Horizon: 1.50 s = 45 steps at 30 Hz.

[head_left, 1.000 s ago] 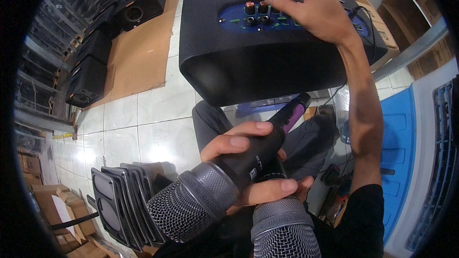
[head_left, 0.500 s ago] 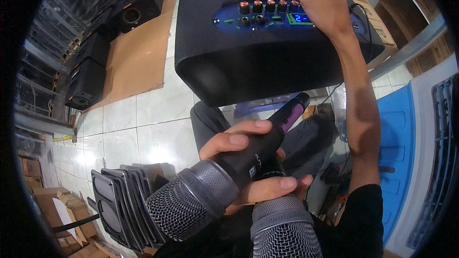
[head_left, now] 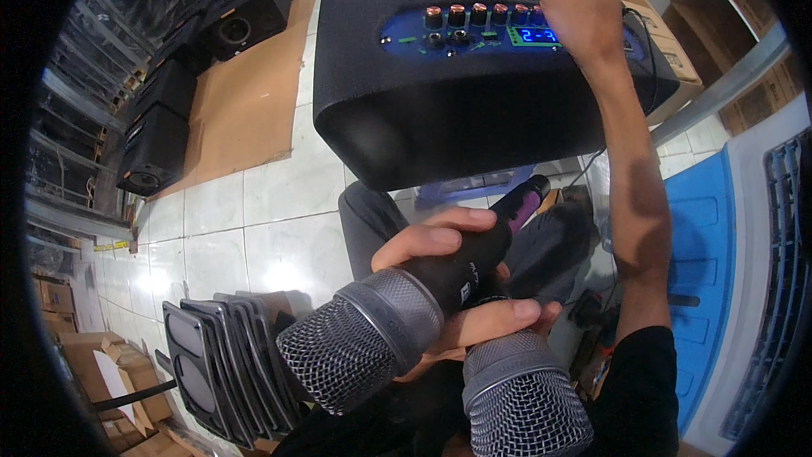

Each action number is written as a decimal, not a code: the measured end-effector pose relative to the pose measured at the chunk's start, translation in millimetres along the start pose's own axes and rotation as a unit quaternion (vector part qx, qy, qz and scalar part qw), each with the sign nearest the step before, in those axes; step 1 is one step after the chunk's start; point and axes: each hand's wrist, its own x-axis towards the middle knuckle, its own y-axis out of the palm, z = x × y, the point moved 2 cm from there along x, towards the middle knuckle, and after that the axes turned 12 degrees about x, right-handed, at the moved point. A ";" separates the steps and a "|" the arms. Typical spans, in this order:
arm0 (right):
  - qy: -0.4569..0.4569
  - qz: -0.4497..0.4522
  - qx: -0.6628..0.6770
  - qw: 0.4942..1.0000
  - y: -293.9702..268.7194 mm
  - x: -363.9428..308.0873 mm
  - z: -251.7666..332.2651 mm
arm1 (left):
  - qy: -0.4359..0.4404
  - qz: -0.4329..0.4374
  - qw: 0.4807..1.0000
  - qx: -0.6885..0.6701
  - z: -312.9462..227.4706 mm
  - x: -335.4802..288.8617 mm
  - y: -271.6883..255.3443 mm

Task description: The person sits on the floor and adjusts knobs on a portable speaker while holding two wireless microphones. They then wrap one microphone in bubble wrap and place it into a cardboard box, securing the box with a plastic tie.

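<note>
Your left hand (head_left: 423, 245) clamps the upper mic (head_left: 440, 283) and lower mic (head_left: 526, 393) together, on your side of the textured black speaker (head_left: 491, 110). They look stiff and moderately weighty; the smooth barrels should grip better than the dentable mesh. Your right hand (head_left: 579, 8) covers some coppery knobs (head_left: 479, 13); whether its fingers pinch anything, I cannot tell.

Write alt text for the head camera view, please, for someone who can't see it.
A person's left hand holds two microphones while their right hand is over the knobbed control panel of a large black speaker. Dark-framed panels stand together lower left; more black speakers line the upper left.
</note>
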 end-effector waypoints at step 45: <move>-0.001 -0.014 -0.003 1.000 -5.2 1.2 -6.7 | 0.115 -0.132 0.903 0.391 -24.7 -2.5 68.9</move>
